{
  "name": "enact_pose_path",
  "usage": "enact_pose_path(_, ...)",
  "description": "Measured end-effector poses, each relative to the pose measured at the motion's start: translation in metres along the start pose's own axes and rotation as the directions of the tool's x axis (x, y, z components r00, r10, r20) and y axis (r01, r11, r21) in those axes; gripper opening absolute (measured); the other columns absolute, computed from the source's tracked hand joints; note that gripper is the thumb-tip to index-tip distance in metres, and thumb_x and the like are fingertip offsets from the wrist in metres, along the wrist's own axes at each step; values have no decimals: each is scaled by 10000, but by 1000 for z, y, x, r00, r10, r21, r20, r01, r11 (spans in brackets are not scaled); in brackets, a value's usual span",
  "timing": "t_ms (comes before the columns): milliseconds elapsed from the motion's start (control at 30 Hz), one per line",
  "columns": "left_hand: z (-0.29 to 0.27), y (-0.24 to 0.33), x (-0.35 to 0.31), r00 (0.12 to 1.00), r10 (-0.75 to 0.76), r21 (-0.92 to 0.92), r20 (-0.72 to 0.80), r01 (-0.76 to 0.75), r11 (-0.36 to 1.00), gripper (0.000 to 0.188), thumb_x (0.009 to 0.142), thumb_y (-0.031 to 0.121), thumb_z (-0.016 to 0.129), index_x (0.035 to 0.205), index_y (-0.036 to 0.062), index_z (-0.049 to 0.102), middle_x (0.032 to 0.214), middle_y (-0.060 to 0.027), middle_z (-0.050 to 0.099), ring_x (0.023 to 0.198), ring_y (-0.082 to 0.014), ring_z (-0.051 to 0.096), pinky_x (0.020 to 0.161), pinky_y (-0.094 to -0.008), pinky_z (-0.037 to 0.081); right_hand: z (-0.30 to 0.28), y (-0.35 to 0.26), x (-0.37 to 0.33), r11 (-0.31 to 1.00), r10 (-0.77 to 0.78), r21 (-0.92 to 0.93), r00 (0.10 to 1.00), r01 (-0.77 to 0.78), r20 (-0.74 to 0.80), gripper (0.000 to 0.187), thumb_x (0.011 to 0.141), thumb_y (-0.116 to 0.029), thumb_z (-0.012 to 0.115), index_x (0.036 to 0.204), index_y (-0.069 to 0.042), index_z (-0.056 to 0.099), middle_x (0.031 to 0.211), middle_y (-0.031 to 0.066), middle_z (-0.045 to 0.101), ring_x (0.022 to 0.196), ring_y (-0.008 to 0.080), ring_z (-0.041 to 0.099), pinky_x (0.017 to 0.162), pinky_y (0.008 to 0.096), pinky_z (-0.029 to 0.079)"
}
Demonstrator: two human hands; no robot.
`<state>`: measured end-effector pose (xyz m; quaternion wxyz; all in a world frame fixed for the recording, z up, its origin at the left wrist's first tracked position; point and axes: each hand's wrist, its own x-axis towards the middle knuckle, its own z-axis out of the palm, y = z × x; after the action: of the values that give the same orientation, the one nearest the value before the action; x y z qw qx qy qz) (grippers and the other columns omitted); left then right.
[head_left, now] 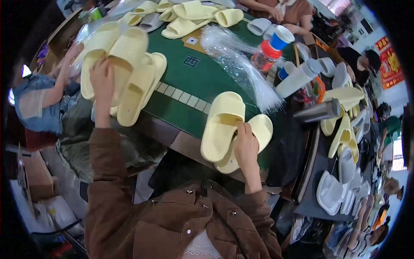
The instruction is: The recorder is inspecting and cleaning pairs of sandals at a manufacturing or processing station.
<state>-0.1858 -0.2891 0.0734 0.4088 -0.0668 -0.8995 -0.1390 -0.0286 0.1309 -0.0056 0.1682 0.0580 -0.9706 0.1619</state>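
Over the table's left side, my left hand (103, 80) is closed on pale yellow slippers (129, 45), its fingers at the edges where two of them meet. More slippers of the same kind (137, 93) rest close against that hand's right side. At the table's near edge, my right hand (247, 149) pinches a pair of pale yellow slippers (222, 125) between thumb and fingers. The pair's front slipper shows its ribbed strap, and the other (261, 129) is partly hidden behind my hand.
Clear plastic bags (241, 60) lie across the green tabletop (172, 64). A pile of yellow slippers (185, 19) is at the far edge. Cups, a red-lidded jar (266, 55) and a steel tumbler (317, 110) crowd the right side. Co-workers sit left and opposite. White slippers (330, 192) fill another table.
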Motion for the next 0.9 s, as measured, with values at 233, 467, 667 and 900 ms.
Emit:
enact_pose_path(233, 4, -17, 4, 970, -145, -42, 193, 156, 987, 302, 926, 191, 539, 1126, -16, 631, 1160, -208, 615, 1134, -345, 547, 957, -386, 424, -1, -2, -1, 990, 52, 128, 999, -49, -14, 303, 807, 32, 474, 1099, -15, 538, 987, 178, 563, 728, 381, 625, 626, 453, 516)
enact_pose_path(467, -21, 103, -33, 966, -18, -435, 259, 133, 890, 253, 922, 80, 541, 1156, 13, 613, 1217, -156, 600, 1150, -302, 555, 982, -363, 420, 7, -10, 0, 981, -123, 155, 992, 118, 21, 339, 727, 35, 554, 1056, -44, 580, 921, 115, 568, 713, 281, 641, 641, 376, 549)
enact_pose_path(667, 3, 184, -106, 847, 197, -588, 494, 159, 793, 352, 895, 88, 577, 1239, 14, 560, 1266, -199, 549, 1185, -355, 523, 1008, -399, 408, -12, -10, -8, 949, -202, 227, 974, 219, -99, 508, 716, 55, 545, 1203, -84, 581, 1038, 118, 598, 835, 297, 641, 710, 381, 554)
enact_pose_path(900, 23, 211, -143, 803, 182, -609, 568, 261, 749, 588, 890, 124, 594, 1432, 84, 368, 1443, -200, 347, 1325, -359, 355, 1073, -409, 335, -42, 3, -42, 876, 335, 451, 885, -168, -322, 261, 945, -12, 438, 1117, 0, 633, 1125, 129, 564, 1063, 284, 549, 918, 330, 437)
